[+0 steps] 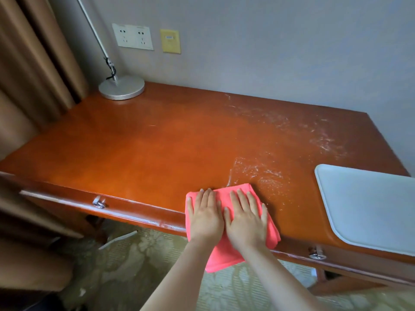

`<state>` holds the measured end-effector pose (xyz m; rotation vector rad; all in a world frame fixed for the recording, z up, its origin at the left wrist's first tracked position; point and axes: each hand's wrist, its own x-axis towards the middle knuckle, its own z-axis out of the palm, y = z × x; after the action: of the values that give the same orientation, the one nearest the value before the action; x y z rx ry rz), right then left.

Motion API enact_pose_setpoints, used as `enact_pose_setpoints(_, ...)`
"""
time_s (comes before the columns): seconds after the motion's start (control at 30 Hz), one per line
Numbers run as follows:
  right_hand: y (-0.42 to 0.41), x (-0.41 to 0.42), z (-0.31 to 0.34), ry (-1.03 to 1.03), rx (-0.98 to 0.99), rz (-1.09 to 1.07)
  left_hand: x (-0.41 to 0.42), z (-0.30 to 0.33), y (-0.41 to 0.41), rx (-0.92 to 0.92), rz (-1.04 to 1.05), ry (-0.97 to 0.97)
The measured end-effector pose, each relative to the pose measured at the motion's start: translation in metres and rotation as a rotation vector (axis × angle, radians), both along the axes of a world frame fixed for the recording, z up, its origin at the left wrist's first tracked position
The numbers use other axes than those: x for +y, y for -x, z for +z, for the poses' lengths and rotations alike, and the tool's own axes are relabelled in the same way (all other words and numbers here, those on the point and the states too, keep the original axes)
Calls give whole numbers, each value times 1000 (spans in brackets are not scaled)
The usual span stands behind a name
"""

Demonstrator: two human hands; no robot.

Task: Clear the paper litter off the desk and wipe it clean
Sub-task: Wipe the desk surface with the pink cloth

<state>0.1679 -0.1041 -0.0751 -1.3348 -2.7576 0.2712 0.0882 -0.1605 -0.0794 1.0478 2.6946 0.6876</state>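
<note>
Pink cloth [240, 194] at near edge of desk [134, 149], pressed flat under left hand [205, 215] and right hand [246, 217], fingers straight, side by side; wiping step, seemingly; next, probably rightward over white smears [265, 173].

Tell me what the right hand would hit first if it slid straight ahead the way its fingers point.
The right hand, flat on the pink cloth, points away toward the wall. First in that line is the white powdery residue on the desk; no solid object shows before the wall, though depth is unclear.
</note>
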Motion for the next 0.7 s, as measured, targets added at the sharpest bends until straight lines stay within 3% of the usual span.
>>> enact_pose_setpoints(0.23,28,29,-2,75,39,-94,37,2,32,68,-140,165)
enact_pose_setpoints(0.7,107,135,-3,72,90,-232,150,6,111,133,-240,102)
